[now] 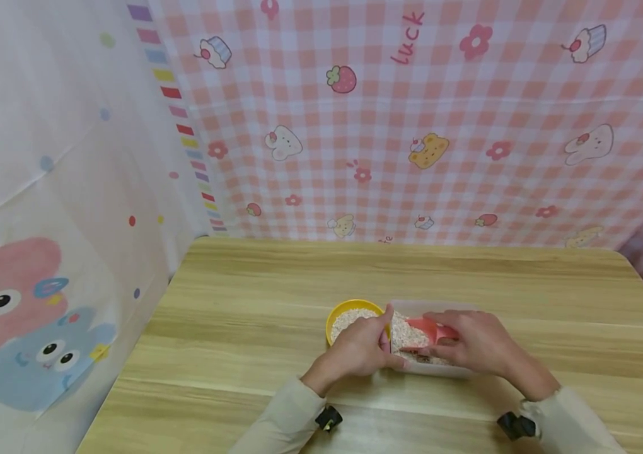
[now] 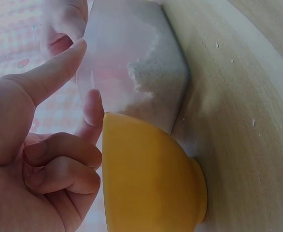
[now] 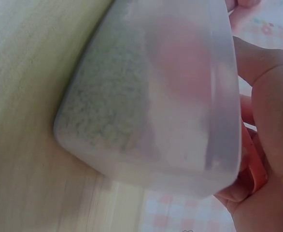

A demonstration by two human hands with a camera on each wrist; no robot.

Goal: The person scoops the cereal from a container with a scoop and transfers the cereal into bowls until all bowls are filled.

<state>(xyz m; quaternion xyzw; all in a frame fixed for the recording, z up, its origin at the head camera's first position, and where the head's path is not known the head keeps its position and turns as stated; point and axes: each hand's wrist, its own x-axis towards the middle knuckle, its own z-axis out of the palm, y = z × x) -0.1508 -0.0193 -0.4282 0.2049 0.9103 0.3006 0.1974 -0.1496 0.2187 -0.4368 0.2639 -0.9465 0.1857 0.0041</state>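
Oat flakes in a clear plastic tub (image 1: pixel 440 369) on a wooden desk (image 1: pixel 242 353), touching a yellow bowl (image 1: pixel 337 314) at its left. Left hand (image 1: pixel 358 350) pinching the tub's rim, apparently steadying it; right hand (image 1: pixel 477 343) gripping a red scoop (image 1: pixel 429 328) dug into the flakes.

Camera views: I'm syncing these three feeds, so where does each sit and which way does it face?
Head: above, looking forward and down at the wooden table; shows the left hand, right hand and both sleeves.
Left wrist: low beside the round yellow bowl, facing the clear plastic container of grain; shows thumb and curled fingers.
Right wrist: low at that container's wall, showing fingers on the pink scoop.
All three share the container.
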